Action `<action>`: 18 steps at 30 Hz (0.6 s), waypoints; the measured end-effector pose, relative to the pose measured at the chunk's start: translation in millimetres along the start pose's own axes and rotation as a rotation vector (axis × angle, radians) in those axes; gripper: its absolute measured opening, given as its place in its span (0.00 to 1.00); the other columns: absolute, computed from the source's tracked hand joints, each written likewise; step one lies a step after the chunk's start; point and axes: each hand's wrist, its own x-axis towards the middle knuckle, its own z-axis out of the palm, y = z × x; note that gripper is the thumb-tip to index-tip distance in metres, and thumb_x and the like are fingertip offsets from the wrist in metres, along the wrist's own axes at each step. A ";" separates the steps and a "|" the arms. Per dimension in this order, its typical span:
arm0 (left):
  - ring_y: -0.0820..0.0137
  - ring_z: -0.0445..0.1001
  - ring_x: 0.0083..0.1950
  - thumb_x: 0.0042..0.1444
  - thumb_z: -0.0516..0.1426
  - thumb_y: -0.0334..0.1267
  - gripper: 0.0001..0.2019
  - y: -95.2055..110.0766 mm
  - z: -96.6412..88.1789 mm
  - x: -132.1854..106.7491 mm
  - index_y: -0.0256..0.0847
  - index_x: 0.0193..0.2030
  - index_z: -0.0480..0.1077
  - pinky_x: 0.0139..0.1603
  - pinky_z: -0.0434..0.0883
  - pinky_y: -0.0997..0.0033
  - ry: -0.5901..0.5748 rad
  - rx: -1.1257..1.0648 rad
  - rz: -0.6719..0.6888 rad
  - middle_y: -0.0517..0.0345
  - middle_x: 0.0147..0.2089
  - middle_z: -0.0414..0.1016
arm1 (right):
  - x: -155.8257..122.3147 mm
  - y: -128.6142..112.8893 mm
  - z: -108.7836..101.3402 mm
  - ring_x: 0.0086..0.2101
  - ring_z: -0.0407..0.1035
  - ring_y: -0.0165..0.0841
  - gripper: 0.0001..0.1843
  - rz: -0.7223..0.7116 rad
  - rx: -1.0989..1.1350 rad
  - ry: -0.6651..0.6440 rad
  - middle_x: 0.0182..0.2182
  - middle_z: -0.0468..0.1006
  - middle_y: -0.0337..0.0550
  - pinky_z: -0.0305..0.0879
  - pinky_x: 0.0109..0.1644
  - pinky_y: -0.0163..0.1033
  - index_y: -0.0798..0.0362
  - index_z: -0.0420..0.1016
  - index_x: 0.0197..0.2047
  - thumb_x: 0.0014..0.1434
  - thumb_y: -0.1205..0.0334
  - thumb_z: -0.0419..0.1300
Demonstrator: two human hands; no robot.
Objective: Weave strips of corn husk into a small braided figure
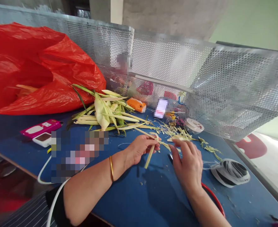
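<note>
My left hand (141,148) is closed around a pale yellow-green strip of leaf (150,154), which hangs down from the fingers over the blue table (134,195). My right hand (188,164) is just to its right, fingers pinched on the upper end of the same strip near a small scrap heap (176,134). A gold bangle (111,168) sits on my left wrist. A pile of long green and cream leaves (105,112) lies behind the hands.
A big red plastic bag (34,69) fills the back left. A perforated metal screen (200,78) walls the far side. A spool of white thread (231,171) lies at the right, a small round tin (194,125) and an orange object (136,104) behind, pink and white devices (40,130) at left.
</note>
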 end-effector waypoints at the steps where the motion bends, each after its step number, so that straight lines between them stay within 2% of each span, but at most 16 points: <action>1: 0.74 0.74 0.32 0.45 0.65 0.35 0.12 -0.2 -0.6 0.3 0.34 0.38 0.77 0.40 0.69 0.72 -0.015 0.006 -0.013 0.58 0.29 0.74 | 2.0 4.5 -0.4 0.42 0.70 0.43 0.15 -0.041 -0.065 -0.003 0.41 0.78 0.50 0.58 0.47 0.46 0.51 0.75 0.45 0.66 0.52 0.53; 3: 0.74 0.73 0.30 0.44 0.66 0.36 0.12 -3.0 -1.0 1.4 0.34 0.37 0.76 0.37 0.69 0.72 -0.012 0.015 -0.017 0.59 0.27 0.73 | 3.7 11.0 1.2 0.41 0.72 0.42 0.14 -0.101 -0.086 -0.106 0.39 0.80 0.47 0.56 0.52 0.48 0.51 0.74 0.46 0.66 0.52 0.53; 5: 0.76 0.71 0.27 0.44 0.67 0.38 0.12 -7.3 -0.2 3.2 0.34 0.33 0.74 0.34 0.68 0.73 0.026 0.025 0.014 0.61 0.26 0.72 | 2.4 12.2 4.2 0.34 0.73 0.37 0.13 -0.135 -0.021 -0.238 0.32 0.80 0.41 0.54 0.55 0.47 0.50 0.74 0.40 0.68 0.54 0.52; 7: 0.77 0.68 0.24 0.46 0.67 0.38 0.11 -10.7 1.4 5.0 0.34 0.31 0.72 0.32 0.67 0.74 0.069 0.059 0.058 0.61 0.24 0.71 | -0.2 8.4 6.0 0.30 0.72 0.33 0.14 -0.152 0.028 -0.303 0.27 0.78 0.38 0.54 0.54 0.45 0.50 0.72 0.34 0.69 0.57 0.50; 13: 0.79 0.66 0.21 0.48 0.64 0.31 0.05 -9.4 5.2 4.1 0.33 0.31 0.73 0.27 0.65 0.76 0.163 0.235 0.102 0.63 0.21 0.69 | -5.5 -11.7 3.9 0.24 0.64 0.30 0.20 -0.149 0.107 -0.281 0.19 0.69 0.35 0.57 0.42 0.38 0.51 0.67 0.25 0.69 0.60 0.48; 16: 0.78 0.66 0.23 0.51 0.63 0.34 0.05 -6.6 2.5 2.4 0.34 0.31 0.73 0.26 0.64 0.76 0.137 0.300 0.083 0.62 0.23 0.70 | -5.8 -14.1 1.8 0.23 0.62 0.30 0.21 -0.078 0.154 -0.314 0.17 0.67 0.35 0.58 0.39 0.36 0.51 0.67 0.23 0.68 0.56 0.49; 18: 0.78 0.66 0.23 0.52 0.62 0.40 0.09 -4.3 -0.2 2.0 0.35 0.33 0.74 0.25 0.63 0.76 0.077 0.328 0.089 0.61 0.24 0.70 | -4.0 -9.9 -1.7 0.23 0.63 0.31 0.23 0.031 0.227 -0.362 0.17 0.67 0.36 0.57 0.35 0.36 0.51 0.68 0.22 0.67 0.50 0.50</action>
